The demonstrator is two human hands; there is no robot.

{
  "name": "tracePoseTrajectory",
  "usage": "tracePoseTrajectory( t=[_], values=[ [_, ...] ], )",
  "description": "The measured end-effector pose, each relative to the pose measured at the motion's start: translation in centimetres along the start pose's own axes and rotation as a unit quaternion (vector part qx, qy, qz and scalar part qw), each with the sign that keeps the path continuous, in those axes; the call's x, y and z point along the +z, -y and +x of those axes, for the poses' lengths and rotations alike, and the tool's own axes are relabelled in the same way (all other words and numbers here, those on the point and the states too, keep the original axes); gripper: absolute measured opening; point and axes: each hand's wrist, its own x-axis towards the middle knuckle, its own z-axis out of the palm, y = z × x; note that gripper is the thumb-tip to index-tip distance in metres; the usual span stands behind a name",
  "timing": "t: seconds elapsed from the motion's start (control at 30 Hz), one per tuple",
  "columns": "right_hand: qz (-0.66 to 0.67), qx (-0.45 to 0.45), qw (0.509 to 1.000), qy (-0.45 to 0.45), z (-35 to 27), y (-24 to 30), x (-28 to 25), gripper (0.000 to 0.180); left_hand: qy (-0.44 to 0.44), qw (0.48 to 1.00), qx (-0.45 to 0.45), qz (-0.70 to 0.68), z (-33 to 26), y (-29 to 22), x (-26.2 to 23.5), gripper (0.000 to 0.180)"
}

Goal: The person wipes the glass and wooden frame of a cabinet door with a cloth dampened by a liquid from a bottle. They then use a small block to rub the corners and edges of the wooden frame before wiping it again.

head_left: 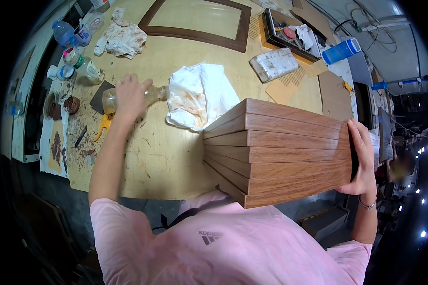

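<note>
My left hand is closed over the middle of a clear, brownish-tinted plastic bottle. The bottle lies tilted, its neck pointing right at a white cloth with orange-brown stains. Across the front right of the table stretches a brown wood-grain piece that looks like several boards side by side; its underside is hidden. At the right end of this piece, my right hand grips the edge, fingers at the top and palm at the lower corner. A yellow-handled tool and a dark sheet lie by the bottle.
A dark wooden frame lies at the back. Behind the boards sit a wrapped block, a tool box and a blue bottle. To the left are a crumpled stained rag, jars and bottles.
</note>
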Motion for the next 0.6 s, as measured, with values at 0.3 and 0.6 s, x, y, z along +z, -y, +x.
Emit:
tracePoseTrajectory(
  t=[0.3, 0.6],
  values=[
    [0.002, 0.020, 1.000, 0.010, 0.0, 0.4, -0.3, 0.111, -0.134, 0.879, -0.173, -0.424, 4.9, 2.2, -0.7, 0.086],
    [0.008, 0.011, 1.000, 0.011, 0.1, 0.2, -0.1, 0.111, -0.195, 0.791, -0.166, -0.556, 4.1, 4.5, 5.2, 0.074]
  ],
)
